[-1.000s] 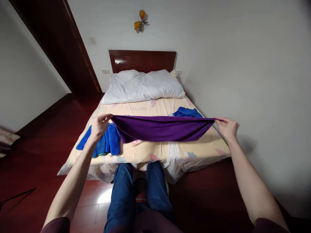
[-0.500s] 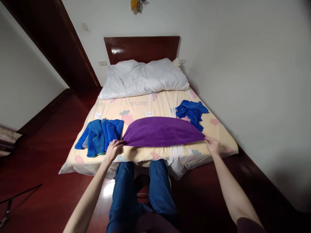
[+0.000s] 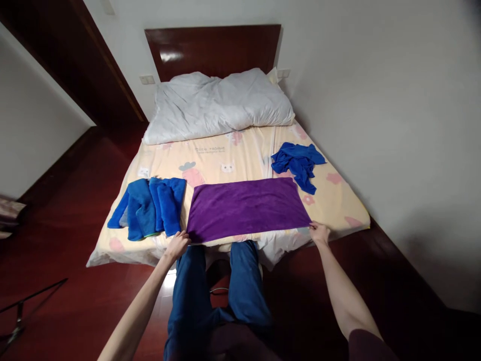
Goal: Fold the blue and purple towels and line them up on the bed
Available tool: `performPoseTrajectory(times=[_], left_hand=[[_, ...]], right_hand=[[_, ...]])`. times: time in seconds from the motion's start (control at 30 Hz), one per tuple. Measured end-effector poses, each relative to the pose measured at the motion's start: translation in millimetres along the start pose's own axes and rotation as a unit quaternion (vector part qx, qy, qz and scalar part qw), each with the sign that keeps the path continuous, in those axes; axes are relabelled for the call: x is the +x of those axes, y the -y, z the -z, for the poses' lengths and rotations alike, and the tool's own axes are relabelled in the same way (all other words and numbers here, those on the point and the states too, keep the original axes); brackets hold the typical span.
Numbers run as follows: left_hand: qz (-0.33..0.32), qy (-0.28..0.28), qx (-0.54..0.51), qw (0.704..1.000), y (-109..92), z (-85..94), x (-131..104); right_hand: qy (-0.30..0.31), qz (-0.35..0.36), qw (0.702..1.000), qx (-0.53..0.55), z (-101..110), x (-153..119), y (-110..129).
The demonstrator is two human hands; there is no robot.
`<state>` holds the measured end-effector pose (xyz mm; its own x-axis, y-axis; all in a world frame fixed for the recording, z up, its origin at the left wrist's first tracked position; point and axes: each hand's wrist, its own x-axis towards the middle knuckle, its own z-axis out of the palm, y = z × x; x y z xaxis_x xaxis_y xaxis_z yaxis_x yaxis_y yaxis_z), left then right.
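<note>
A purple towel [image 3: 246, 208] lies spread out nearly flat near the foot of the bed, its long side facing me. My left hand [image 3: 178, 245] pinches its near left corner. At the near right corner, the fingers of my right hand [image 3: 319, 233] are closed on the cloth. Just left of the towel, close to my left hand, are folded blue fleecy clothes [image 3: 150, 205]. A crumpled blue cloth [image 3: 298, 163] sits beyond the towel's far right corner.
The bed [image 3: 210, 160] has a patterned yellow sheet. A bunched white quilt [image 3: 221, 103] lies against the dark wooden headboard [image 3: 214, 47]. A wall [image 3: 406, 125] runs along the right side. On the floor at lower left is a thin black metal piece [image 3: 33, 296].
The purple towel, raised and billowing before, has come down flat on the bed. Both my hands have lowered with its corners. My view has tilted downward.
</note>
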<state>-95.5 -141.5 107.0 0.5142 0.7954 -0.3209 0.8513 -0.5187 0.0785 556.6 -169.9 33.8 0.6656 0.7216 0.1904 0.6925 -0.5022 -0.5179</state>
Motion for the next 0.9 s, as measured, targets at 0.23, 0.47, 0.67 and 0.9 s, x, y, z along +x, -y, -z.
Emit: performPoseTrajectory(times=[0.23, 0.47, 0.67, 0.9], left_hand=[[0.064, 0.012, -0.097, 0.993, 3, 11.0, 37], [0.158, -0.166, -0.198, 0.953, 30, 43.8, 117], [0.234, -0.178, -0.19, 0.937, 84, 55.8, 188], [0.236, -0.155, -0.184, 0.942, 126, 41.6, 261]], right_hand=[[-0.045, 0.028, 0.998, -0.017, -30, -44, 63], [0.047, 0.073, 0.995, -0.055, -101, -99, 174], [0.007, 0.096, 0.993, -0.072, -129, -106, 173], [-0.012, 0.101, 0.993, -0.066, -133, -103, 166]])
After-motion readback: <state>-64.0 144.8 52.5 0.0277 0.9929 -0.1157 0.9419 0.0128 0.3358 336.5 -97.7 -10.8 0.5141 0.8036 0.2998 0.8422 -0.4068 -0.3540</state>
